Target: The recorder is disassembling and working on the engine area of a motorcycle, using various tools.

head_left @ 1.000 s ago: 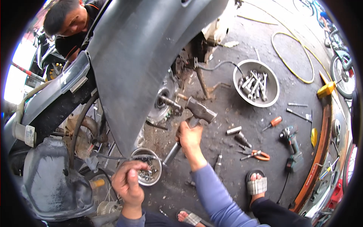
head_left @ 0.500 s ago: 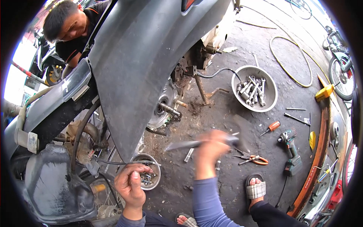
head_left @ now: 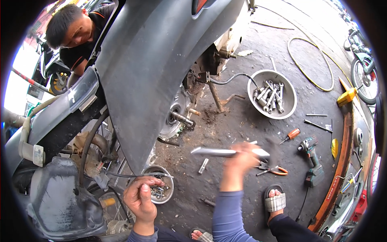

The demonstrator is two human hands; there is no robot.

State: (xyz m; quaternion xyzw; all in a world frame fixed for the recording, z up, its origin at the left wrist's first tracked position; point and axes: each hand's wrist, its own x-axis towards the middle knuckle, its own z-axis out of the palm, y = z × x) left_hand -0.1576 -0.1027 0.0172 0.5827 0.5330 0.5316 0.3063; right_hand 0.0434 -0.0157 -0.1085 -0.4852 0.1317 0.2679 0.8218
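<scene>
My right hand (head_left: 238, 161) grips a hammer (head_left: 213, 152) with a silver handle, held level above the floor. The dark head, past the hand on the right, is smeared by motion. My left hand (head_left: 141, 197) is raised palm inward, thumb against curled fingers; what they hold, if anything, is hidden. Its fingertips overlap the rim area of a small metal bowl (head_left: 171, 189) of bolts and small parts. A thin grey cable (head_left: 125, 174) runs just above those fingers. Ahead, a splined metal shaft (head_left: 182, 118) sticks out of the motorbike's engine, below a large grey body panel (head_left: 141, 68).
A larger bowl (head_left: 294, 101) holds several wrenches and sockets. On the floor lie a socket (head_left: 203, 166), pliers (head_left: 279, 171), a screwdriver (head_left: 293, 134) and a cordless impact driver (head_left: 312, 161). A person (head_left: 74, 32) leans in behind the panel. A hose loops at far right.
My right hand has swung to the right with the hammer, whose handle is now more level. The left hand keeps nearly the same pose.
</scene>
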